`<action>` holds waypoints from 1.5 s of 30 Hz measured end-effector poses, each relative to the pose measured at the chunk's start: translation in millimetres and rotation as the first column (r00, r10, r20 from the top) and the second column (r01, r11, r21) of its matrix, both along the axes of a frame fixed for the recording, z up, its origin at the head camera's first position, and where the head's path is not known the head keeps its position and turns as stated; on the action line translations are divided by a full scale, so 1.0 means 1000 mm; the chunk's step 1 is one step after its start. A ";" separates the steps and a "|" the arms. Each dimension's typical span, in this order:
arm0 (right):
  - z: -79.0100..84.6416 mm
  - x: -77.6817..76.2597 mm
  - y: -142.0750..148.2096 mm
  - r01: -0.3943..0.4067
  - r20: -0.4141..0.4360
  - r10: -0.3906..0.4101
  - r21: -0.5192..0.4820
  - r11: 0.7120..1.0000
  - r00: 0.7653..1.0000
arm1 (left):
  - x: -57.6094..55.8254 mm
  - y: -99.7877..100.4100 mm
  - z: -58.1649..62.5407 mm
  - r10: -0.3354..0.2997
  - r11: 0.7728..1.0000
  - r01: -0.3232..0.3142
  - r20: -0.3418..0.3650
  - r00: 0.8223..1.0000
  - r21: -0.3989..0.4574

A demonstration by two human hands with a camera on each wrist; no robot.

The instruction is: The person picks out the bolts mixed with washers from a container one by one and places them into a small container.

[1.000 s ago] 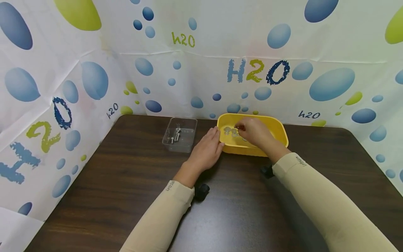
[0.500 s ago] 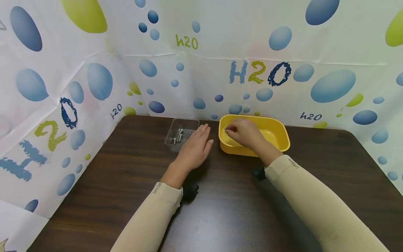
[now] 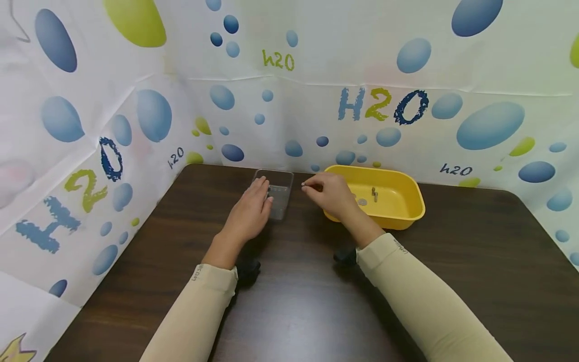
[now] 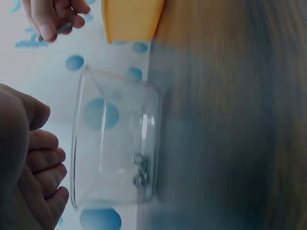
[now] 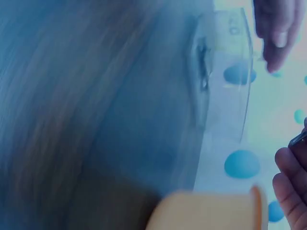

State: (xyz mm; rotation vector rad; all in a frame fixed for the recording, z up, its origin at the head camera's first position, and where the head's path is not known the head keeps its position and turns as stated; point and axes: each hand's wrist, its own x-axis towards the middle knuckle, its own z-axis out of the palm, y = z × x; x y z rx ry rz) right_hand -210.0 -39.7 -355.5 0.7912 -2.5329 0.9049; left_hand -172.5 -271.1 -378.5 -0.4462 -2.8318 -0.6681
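Observation:
My right hand (image 3: 333,195) pinches a small silver bolt (image 4: 61,29) between thumb and fingertips. It is above the gap between the yellow tray (image 3: 402,193) and the clear plastic box (image 3: 282,203), with the wrist over the tray's left rim. My left hand (image 3: 246,213) has straight fingers and lies over the left side of the clear box, holding nothing. Several metal bolts (image 4: 140,171) lie on the box's floor, mostly hidden by the left hand in the head view. Inside the yellow tray are two small bolts (image 3: 375,195) and a round silver disc (image 3: 362,202); the right hand covers its left part.
The dark wooden table (image 3: 289,301) bears both containers near its back edge. Behind it hangs a white sheet (image 3: 312,60) with blue and green drops. A dark wrist camera (image 3: 346,256) sits under the right cuff, another (image 3: 248,272) under the left.
My left hand has left the yellow tray's rim and moved left over the clear box. The right hand has come up and left out of the tray, carrying the bolt.

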 end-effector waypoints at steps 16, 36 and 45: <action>-0.023 0.014 -0.045 0.010 0.017 -0.006 -0.229 0.973 1.000 | -0.009 -0.020 -0.014 0.043 0.998 -0.050 0.200 0.979 0.028; -0.039 0.010 -0.067 -0.087 0.045 0.094 -0.139 0.986 0.995 | -0.007 -0.025 -0.019 0.033 0.998 -0.044 0.234 0.972 0.041; -0.036 0.006 -0.078 -0.146 0.064 0.149 -0.051 0.988 0.987 | -0.006 -0.034 -0.013 0.024 0.997 -0.038 0.211 0.977 0.061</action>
